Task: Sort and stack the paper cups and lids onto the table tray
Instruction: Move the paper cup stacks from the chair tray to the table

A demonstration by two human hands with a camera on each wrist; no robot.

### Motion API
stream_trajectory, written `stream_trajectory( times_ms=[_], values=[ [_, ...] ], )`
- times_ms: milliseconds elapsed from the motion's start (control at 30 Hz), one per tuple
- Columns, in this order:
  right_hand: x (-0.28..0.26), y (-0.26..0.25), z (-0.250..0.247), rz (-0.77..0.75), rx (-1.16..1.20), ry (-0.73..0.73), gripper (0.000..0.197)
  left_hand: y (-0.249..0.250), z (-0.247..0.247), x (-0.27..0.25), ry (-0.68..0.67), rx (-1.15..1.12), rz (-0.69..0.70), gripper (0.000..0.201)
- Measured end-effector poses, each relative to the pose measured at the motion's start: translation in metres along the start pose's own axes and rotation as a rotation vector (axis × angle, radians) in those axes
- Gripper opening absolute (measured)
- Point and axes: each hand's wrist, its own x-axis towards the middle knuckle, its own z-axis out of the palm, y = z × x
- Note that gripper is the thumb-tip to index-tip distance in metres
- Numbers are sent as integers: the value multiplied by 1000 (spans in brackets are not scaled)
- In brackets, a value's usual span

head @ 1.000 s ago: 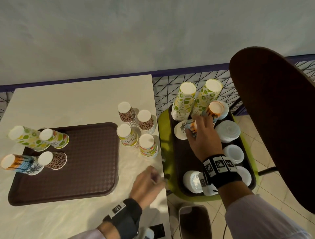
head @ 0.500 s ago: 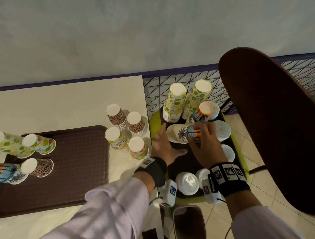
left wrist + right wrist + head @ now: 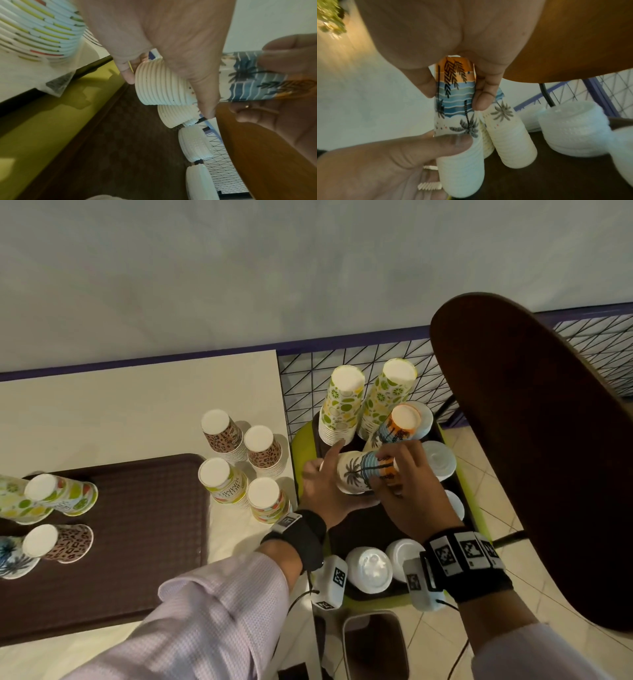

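Note:
A stack of palm-tree paper cups (image 3: 356, 474) lies on its side in the air, just over the dark tray (image 3: 359, 529) on the green chair. My left hand (image 3: 334, 474) grips its white rim end (image 3: 159, 88). My right hand (image 3: 383, 474) pinches its orange base end (image 3: 455, 73). Beside it on that tray stand a second palm-tree stack (image 3: 394, 426), two tall citrus stacks (image 3: 342, 402) and piles of white lids (image 3: 368, 568). The brown table tray (image 3: 137, 525) carries a few cup stacks at its left edge (image 3: 61, 494).
Several short cup stacks stand on the table between the two trays: leopard print (image 3: 222, 433) and fruit print (image 3: 267, 498). A dark chair back (image 3: 531, 440) rises at the right. A wire fence (image 3: 308, 371) runs behind the chair. A bin (image 3: 373, 645) sits on the floor below.
My left hand left the table edge, crossed to the chair tray and took hold of the stack's rim end. My right hand lifted the palm-tree stack and tipped it sideways.

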Motion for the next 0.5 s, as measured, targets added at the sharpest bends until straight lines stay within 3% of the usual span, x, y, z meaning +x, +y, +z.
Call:
stream_trajectory(
  times_ms=[67, 200, 333, 400, 500],
  values=[
    [4, -12, -5, -15, -24, -5, 48, 7, -4, 0, 32, -18, 48, 119],
    [9, -34, -10, -7, 30, -9, 62, 17, -12, -8, 99, -221, 172, 72],
    [7, -45, -25, -24, 127, 3, 59, 18, -12, -26, 74, -391, 114, 66],
    [6, -41, -33, 34, 190, 152, 51, 18, -14, -32, 27, -424, 34, 66],
    [5, -18, -34, 270, 314, 447, 40, 16, -19, -36, -9, -464, -51, 72]
  ],
)
